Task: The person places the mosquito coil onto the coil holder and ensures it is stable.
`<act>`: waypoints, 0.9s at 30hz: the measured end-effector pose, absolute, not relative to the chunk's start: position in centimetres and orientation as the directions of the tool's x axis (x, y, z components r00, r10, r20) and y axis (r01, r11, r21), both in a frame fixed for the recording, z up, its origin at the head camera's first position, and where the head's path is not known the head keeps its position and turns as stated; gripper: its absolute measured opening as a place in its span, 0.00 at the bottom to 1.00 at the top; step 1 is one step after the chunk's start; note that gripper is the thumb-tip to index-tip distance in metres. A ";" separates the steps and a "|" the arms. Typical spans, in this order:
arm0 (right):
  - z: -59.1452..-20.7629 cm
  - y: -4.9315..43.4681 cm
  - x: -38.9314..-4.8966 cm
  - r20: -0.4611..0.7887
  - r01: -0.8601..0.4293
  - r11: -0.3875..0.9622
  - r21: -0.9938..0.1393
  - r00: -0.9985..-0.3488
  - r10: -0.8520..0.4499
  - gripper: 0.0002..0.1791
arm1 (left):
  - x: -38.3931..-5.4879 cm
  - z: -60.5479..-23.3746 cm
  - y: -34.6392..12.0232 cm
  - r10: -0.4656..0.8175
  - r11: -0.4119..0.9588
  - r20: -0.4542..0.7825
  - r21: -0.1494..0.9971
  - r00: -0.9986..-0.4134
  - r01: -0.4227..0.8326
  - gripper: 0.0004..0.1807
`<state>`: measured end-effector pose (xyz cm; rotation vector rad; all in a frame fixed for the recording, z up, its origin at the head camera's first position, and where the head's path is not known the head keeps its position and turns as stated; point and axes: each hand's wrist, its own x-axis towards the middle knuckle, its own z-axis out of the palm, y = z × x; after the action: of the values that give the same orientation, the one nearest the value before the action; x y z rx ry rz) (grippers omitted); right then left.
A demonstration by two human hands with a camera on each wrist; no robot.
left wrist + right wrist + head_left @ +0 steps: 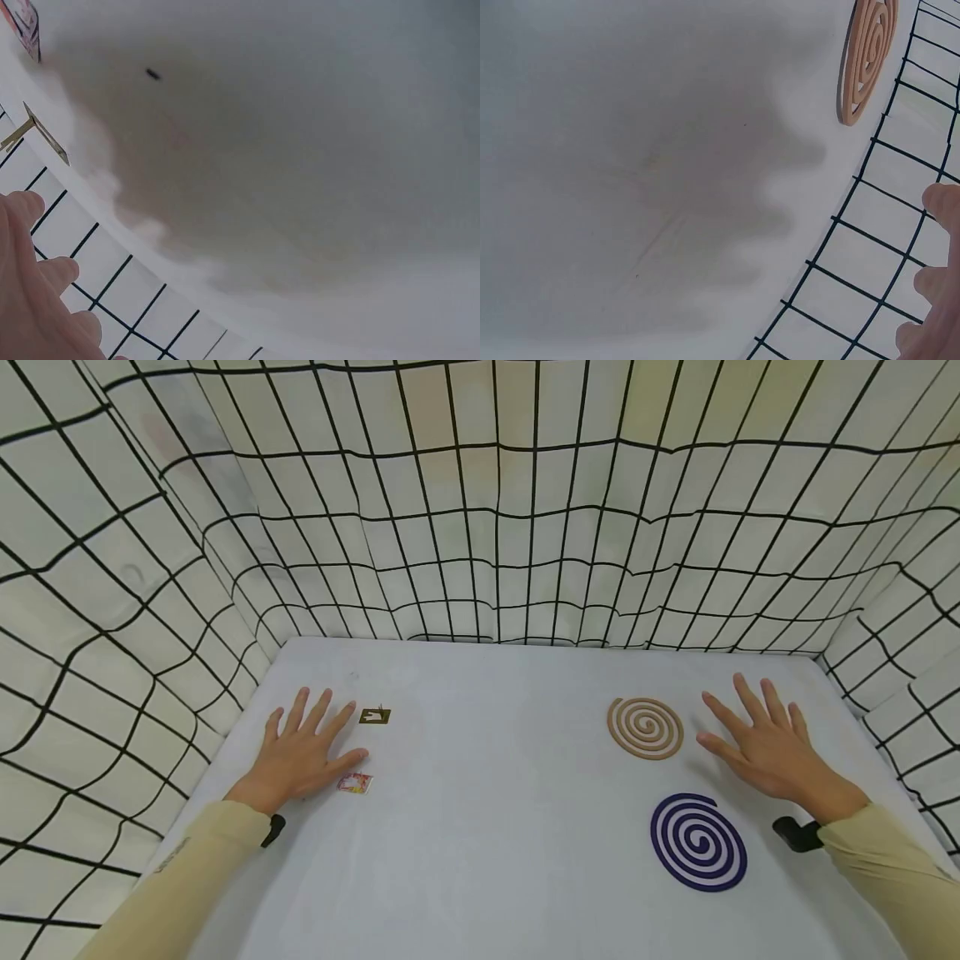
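My left hand (298,762) is held over the left side of the white table with its fingers spread and nothing in it. Just beyond its index fingertip lies a small gold metal coil stand (365,720), its cut-out prong standing up. Below the thumb is a second small stand (355,783), printed red and yellow. On the right, my right hand (780,760) hovers with straight, spread fingers, also holding nothing. A brown mosquito coil (646,723) lies flat to the left of its fingertips. Nearer me is a dark purple mosquito coil (701,842).
White cloth covers the table (487,810). Black netting (495,515) over white walls encloses its back and both sides. A dark strap piece (797,835) sits at the right wrist, another at the left.
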<state>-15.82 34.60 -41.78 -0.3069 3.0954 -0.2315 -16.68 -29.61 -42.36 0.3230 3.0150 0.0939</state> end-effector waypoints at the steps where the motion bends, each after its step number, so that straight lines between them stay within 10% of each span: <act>1: -41.8 34.5 -15.9 -0.009 -0.193 0.970 -0.147 -0.980 -0.197 0.44 | -16.7 -42.4 -29.6 0.216 0.975 -0.099 0.075 -0.971 0.209 0.47; 27: -43.5 32.1 -17.0 -0.020 -0.277 0.931 -0.239 -0.957 -0.290 0.40 | -17.5 -43.1 -28.3 0.269 0.963 -0.153 0.075 -0.951 0.261 0.45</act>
<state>-16.96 32.06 -43.54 -0.4453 3.0323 -0.3636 -17.52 -28.35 -43.14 0.4014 2.9513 0.0799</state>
